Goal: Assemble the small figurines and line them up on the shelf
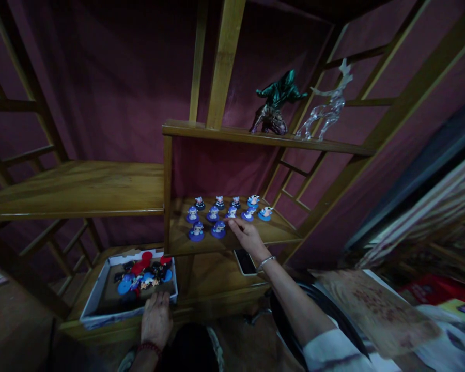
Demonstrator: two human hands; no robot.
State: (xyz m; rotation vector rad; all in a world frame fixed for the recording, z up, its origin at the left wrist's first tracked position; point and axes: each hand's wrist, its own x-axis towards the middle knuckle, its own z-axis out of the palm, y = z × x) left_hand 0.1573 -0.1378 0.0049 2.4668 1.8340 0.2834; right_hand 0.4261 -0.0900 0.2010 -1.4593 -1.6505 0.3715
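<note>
Small purple figurines on round bases, such as this figurine (218, 229), stand in rows on the lower right shelf (236, 243). My right hand (248, 238) reaches over that shelf, its thumb and fingers pinched at the base of a purple figurine (231, 211) in the middle row. The fingertips partly hide this base. At the lower left, my left hand (156, 316) has its fingers curled over the front rim of a shallow white cardboard box (104, 276). Inside lies a jumble of figurines (147, 274) with red, blue and black parts.
A phone (245, 262) lies below the figurine shelf. Higher up stand a green hooded statue (275, 103) and a clear deer ornament (327, 106). Wooden uprights (168, 191) frame the shelves. A dark round-rimmed object (321, 305) is under my right forearm.
</note>
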